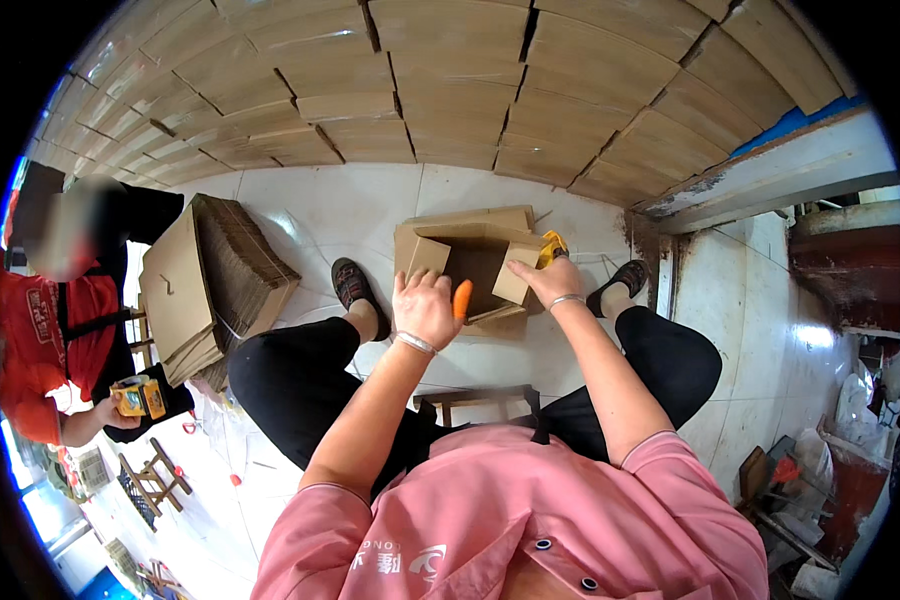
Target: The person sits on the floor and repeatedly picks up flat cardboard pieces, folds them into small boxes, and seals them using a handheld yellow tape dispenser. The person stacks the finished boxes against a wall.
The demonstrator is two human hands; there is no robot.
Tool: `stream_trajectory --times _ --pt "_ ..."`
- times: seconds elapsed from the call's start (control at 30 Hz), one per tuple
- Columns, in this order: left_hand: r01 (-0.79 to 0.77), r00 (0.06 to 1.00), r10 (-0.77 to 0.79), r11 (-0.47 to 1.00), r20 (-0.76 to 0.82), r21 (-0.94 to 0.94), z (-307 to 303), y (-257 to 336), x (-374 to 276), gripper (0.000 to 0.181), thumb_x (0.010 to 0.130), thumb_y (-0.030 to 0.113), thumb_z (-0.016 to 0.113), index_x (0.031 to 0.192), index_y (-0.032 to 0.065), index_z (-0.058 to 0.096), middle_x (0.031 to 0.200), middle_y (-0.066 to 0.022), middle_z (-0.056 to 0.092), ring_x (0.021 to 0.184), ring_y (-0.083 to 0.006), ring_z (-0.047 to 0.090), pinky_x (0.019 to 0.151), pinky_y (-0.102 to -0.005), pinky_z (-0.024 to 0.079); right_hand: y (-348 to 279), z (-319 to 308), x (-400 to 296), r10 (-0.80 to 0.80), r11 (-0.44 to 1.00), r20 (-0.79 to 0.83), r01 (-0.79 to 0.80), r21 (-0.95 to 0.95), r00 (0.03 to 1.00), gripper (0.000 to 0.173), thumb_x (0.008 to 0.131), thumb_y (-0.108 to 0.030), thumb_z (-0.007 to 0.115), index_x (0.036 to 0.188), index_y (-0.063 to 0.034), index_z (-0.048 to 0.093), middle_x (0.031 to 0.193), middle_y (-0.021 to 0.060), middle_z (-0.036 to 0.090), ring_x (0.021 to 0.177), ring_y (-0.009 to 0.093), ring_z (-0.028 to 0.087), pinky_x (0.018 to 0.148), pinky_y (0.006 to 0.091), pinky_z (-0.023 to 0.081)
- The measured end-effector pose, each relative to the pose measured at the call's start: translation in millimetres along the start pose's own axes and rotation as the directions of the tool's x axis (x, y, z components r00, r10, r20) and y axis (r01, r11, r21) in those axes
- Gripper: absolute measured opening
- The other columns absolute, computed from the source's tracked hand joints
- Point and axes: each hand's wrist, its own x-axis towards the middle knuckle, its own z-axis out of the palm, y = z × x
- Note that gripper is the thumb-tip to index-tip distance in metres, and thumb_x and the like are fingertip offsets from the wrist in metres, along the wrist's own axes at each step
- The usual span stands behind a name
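Observation:
An upright cardboard box (482,271) with raised flaps stands on the floor between my feet. My left hand (425,309) lies over its left flap, fingers somewhat spread and nothing seen in them. An orange finger cover (461,298) sits on the left thumb. My right hand (553,280) is at the box's right side, its thumb against the right flap (520,274). A yellow tool (553,246), seemingly a tape dispenser, is held in the right fingers and partly hidden by them. The inside of the box is dark, with no contents visible.
Stacked cardboard cartons (450,90) form a wall ahead. Bundled flat cardboard (217,281) stands at left. Beside it a person in red (41,330) holds a yellow tape dispenser (141,397). A wooden stool (154,480) stands lower left; a door frame (780,172) is at right.

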Motion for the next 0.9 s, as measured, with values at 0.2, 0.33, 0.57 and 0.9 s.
stream_trajectory --times 0.2,0.33,0.57,0.9 --pt "-0.086 0.901 0.089 0.996 -0.424 0.026 0 -10 45 0.059 0.084 0.026 0.061 0.138 0.0106 0.042 0.145 -0.0182 0.034 0.134 -0.0331 0.032 0.106 -0.059 0.021 -33 -20 -21 -0.042 0.974 0.033 0.049 -0.222 0.999 0.073 0.057 -0.069 0.071 0.082 -0.0001 0.07 0.08 0.019 0.069 0.077 0.032 0.068 0.067 0.0385 0.052" --pt "-0.095 0.936 0.134 0.986 -0.326 0.134 11 -8 75 0.052 0.086 0.028 0.061 0.135 0.017 0.047 0.141 -0.0113 0.04 0.134 -0.0315 0.032 0.106 -0.0614 0.02 -32 -21 -21 -0.094 0.977 0.061 0.104 -0.186 0.994 0.073 0.056 -0.069 0.072 0.078 -0.0002 0.07 0.076 0.0188 0.068 0.073 0.031 0.067 0.063 0.0384 0.052" --pt "-0.163 0.903 0.14 0.986 -0.406 -0.023 35 -27 71 0.026 0.084 0.021 0.061 0.109 0.0149 0.064 0.115 -0.005 0.06 0.118 -0.0258 0.05 0.105 -0.0568 0.025 16 -15 13 -0.04 0.981 0.1 0.02 0.194 0.994 0.064 0.061 -0.062 0.076 0.076 0.0003 0.071 0.075 0.0161 0.069 0.07 0.027 0.068 0.063 0.0357 0.051" --pt "0.0 0.955 0.009 1.0 -0.295 0.031 47 -24 72 0.04 0.09 0.024 0.049 0.127 0.0091 0.05 0.137 -0.013 0.046 0.134 -0.0319 0.033 0.105 -0.0504 0.027 -23 -97 -29 -0.273 0.414 -0.118 0.228 0.881 0.955 0.04 0.082 -0.035 0.073 0.09 0.0031 0.063 0.07 0.0077 0.062 0.052 0.014 0.059 0.048 0.0251 0.047"
